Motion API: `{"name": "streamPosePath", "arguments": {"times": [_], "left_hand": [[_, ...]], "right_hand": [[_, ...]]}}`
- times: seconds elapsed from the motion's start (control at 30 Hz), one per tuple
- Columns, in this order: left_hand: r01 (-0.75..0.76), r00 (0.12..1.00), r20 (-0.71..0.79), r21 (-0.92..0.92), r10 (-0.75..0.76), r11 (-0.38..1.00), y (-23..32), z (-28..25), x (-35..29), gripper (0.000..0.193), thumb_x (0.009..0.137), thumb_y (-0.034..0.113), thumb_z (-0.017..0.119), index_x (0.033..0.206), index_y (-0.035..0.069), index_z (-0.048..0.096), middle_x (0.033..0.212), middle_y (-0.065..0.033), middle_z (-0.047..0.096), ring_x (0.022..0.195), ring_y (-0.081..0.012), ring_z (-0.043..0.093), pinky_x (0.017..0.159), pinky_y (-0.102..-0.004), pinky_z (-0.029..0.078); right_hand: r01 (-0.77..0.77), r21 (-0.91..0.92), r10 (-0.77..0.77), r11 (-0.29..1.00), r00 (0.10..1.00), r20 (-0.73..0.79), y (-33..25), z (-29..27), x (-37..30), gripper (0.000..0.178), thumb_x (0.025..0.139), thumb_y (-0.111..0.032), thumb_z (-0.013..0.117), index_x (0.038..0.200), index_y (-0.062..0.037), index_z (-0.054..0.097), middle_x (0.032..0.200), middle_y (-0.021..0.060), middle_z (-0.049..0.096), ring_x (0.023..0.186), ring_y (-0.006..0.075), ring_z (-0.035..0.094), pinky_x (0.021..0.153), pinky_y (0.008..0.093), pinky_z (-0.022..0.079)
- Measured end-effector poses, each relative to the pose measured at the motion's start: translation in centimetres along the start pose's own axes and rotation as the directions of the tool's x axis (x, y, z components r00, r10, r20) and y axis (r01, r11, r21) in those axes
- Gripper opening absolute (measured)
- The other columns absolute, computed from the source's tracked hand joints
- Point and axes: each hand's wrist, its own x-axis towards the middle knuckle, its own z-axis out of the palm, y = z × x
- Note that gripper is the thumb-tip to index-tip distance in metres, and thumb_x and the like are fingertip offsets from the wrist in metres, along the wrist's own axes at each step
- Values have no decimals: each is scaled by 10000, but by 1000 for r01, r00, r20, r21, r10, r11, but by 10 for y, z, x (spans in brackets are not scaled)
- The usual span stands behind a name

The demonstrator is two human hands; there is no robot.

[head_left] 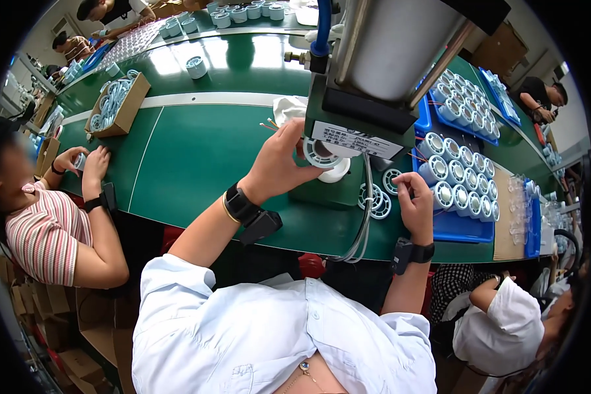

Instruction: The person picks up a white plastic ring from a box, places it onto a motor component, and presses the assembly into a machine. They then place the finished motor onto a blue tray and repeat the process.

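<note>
Beneath the press head, my left hand (278, 163) is closed around a light-blue round motor housing (321, 155), its ringed face turned toward me. Thin wires (268, 125) stick out behind that hand. The housing is just above a white round seat (335, 171) on the press's green base (328, 194). My right hand (415, 205) is to the right of the press with its fingers curled in. Its fingertips are at the edge of a light-blue slotted ring (391, 181); whether they grip it is hidden. More such rings (377, 205) lie overlapping on the green table beside it.
The press (391, 46) rises in front of me, with grey cables (366, 223) hanging down. Blue trays (463, 230) of housings stand on the right. A cardboard box (134, 105) of coiled cables sits at left. People work on both sides; one at left (59, 223) handles a housing.
</note>
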Motion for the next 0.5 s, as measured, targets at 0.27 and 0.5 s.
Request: {"name": "streamPosePath", "arguments": {"times": [0.27,0.5], "left_hand": [[377,909,228,-93,-349,922,14,15,9,633,708,134,835,1251,50,523,1135,-111,620,976,-246,647,792,-355,536],[493,791,407,17,-456,870,18,-7,19,562,778,86,784,1262,12,508,1125,-81,602,840,-130,623,732,-266,529]], "right_hand": [[-83,69,85,994,996,-16,-3,-2,2,71,912,-30,571,961,-10,620,794,-5,566,689,55,481,618,208,381],[224,-329,-215,917,974,65,-5,13,29,137,877,-40,579,1001,7,609,954,123,618,899,275,593,761,352,460]]}}
